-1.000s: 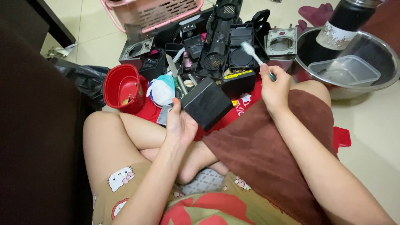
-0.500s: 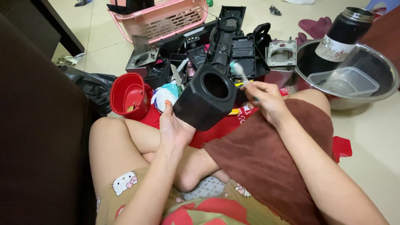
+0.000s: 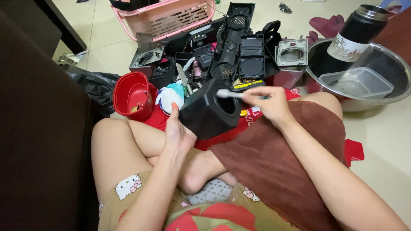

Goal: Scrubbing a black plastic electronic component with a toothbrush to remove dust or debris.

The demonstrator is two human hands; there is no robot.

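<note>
My left hand (image 3: pixel 177 130) grips a black cube-shaped plastic housing (image 3: pixel 205 112) from below, tilted so its round opening faces right. My right hand (image 3: pixel 270 104) holds a toothbrush (image 3: pixel 229 94) by the handle, with the white bristle head at the rim of that opening. A brown towel (image 3: pixel 274 162) lies over my right thigh under that arm. I sit cross-legged on the floor.
Black machine parts (image 3: pixel 239 55) lie heaped ahead with a knife (image 3: pixel 183 77) among them. A red cup (image 3: pixel 132 95) and black bag (image 3: pixel 94 85) sit left, a pink basket (image 3: pixel 167 17) behind. At right a steel bowl (image 3: pixel 385 96) holds a clear tub (image 3: pixel 357 83) and a black flask (image 3: pixel 355 32).
My left hand lifted the black housing and turned its opening toward the right. My right hand brought the toothbrush down from above to the opening's rim.
</note>
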